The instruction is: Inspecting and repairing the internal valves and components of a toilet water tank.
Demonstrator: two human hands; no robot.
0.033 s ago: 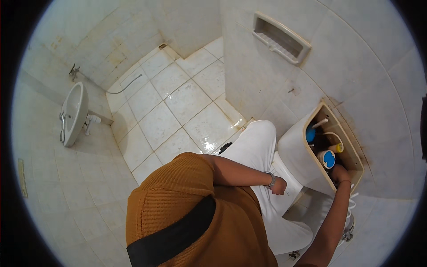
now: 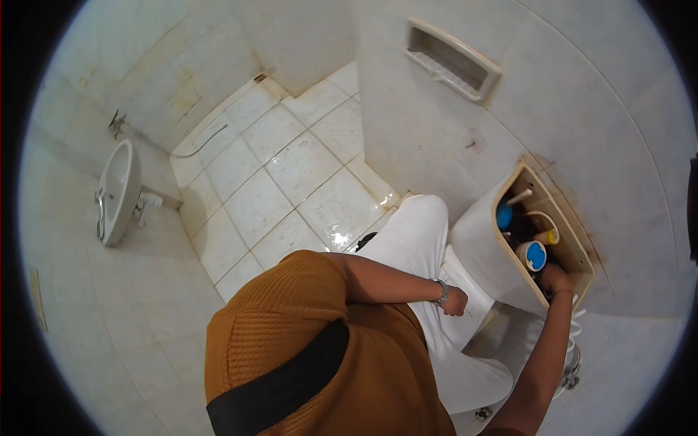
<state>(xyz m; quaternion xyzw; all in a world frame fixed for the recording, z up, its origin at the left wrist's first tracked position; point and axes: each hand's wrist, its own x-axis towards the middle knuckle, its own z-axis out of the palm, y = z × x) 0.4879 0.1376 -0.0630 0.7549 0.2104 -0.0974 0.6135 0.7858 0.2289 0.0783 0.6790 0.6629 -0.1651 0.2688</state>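
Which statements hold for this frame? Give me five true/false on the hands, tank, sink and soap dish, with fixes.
1. The right hand is inside the open tank. True.
2. The left hand is also inside the tank. False: the left hand is outside it.
3. The silver band is on the right wrist. False: the silver band is on the left wrist.
4. The sink is on the left side of the picture. True.
5. The soap dish lies on the floor. False: the soap dish is on the wall.
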